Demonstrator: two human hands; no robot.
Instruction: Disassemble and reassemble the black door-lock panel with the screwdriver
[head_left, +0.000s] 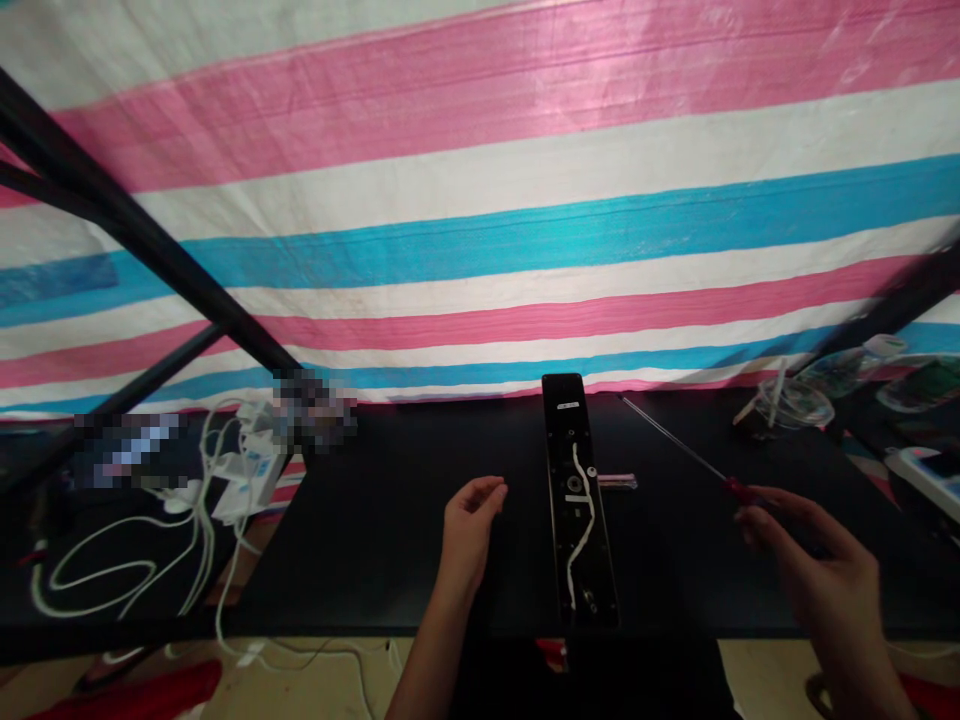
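Observation:
My right hand is closed around the dark and red handle of a screwdriver. Its long thin shaft points up and left over the tabletop, and its tip is to the right of a long black panel, apart from it. The panel lies lengthwise, its inner side up, with a white cable running along it. A short pale bar sticks out from the panel's right side. To the left of the panel, my left hand has thumb and fingertips pinched together. Anything between them is too small to make out.
White cables and a white box crowd the left side. Clear plastic containers stand at the back right, near a white device. Striped sheeting hangs behind the black table, with dark frame bars crossing at left.

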